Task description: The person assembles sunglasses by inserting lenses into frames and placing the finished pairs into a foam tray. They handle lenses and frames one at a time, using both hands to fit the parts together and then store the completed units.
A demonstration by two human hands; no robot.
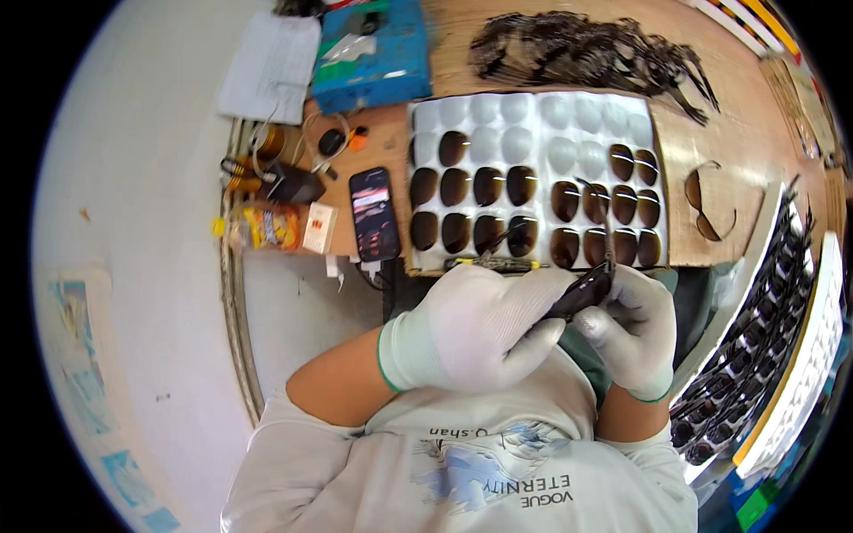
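Observation:
My left hand (480, 329), in a white knit glove with a green cuff, is closed on a pair of dark sunglasses (584, 293). On the other side my gloved right hand (633, 327) pinches the same sunglasses, thumb and fingers at the frame. One temple arm sticks up toward the tray. Just beyond my hands lies a white moulded tray (484, 111) with rows of brown lenses (489, 186) in its nearer wells; several far wells hold none. A yellow-and-black tool (498, 264) rests along the tray's near edge.
Behind the tray lies a heap of dark frame parts (586, 58). Separate sunglasses (702, 202) sit to the right, beside racks of dark glasses (755, 333). On the left are a phone (374, 213), a small box (320, 227), a snack bag (274, 228) and a blue box (378, 67).

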